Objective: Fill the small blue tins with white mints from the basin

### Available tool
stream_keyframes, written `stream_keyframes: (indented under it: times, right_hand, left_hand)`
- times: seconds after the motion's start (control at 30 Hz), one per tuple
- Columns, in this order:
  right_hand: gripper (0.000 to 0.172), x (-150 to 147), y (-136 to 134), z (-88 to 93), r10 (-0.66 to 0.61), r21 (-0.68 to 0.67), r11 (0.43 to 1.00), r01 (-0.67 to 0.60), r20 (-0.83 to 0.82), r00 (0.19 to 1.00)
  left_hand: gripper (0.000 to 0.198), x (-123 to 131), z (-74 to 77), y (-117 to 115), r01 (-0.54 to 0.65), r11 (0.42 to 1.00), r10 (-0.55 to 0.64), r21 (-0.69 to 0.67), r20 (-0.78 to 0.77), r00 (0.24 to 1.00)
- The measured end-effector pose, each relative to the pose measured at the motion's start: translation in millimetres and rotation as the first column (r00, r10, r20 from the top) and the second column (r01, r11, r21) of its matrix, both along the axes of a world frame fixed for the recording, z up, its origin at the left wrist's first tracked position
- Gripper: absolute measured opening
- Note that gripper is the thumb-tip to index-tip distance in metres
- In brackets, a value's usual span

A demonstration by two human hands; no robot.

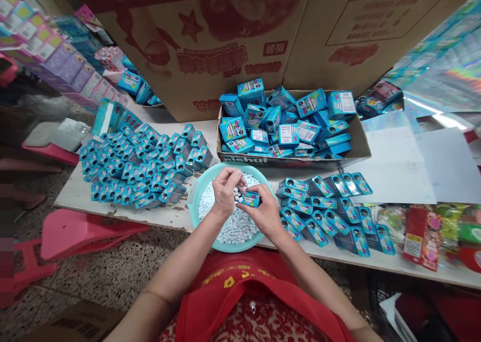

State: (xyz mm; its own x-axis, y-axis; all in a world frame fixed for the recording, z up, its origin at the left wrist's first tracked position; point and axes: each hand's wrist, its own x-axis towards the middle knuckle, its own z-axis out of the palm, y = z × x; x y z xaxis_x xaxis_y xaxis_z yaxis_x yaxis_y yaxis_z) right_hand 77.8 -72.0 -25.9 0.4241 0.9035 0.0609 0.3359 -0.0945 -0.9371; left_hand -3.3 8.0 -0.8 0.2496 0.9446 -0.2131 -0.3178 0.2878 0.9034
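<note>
My right hand (265, 209) is closed round a small blue candy box (251, 198), held tilted over a mint-green basin (194, 209). Small pale candies (235, 227) fill much of the basin. My left hand (224, 191) is at the box's left end, thumb and fingers bent together in a pinch. A few white candies (238, 196) show between that hand and the box; whether the fingertips hold any of them is hidden.
Many blue boxes (128, 166) stand packed on the table's left, and more boxes (325, 207) stand on the right. Behind the basin, an open carton (293, 162) holds piled blue boxes. A large cardboard box (240, 41) rises at the back. A pink stool (78, 229) stands left.
</note>
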Motion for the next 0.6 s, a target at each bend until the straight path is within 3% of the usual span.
stream_keyframes:
  times: [0.37, 0.6]
  right_hand:
    - [0.026, -1, 3, -1.1, -0.02, 0.024, 1.0, 0.021, -0.023, 1.0]
    - [0.031, -2, 4, -12.1, -0.045, 0.064, 0.997, 0.046, -0.029, 0.999]
  left_hand:
    - [0.021, 0, 4.1, -6, -0.018, 0.999, 0.018, 0.032, 0.018, 1.0]
    - [0.018, -3, -3.4, -11, -0.062, 0.992, 0.06, 0.11, 0.024, 0.998]
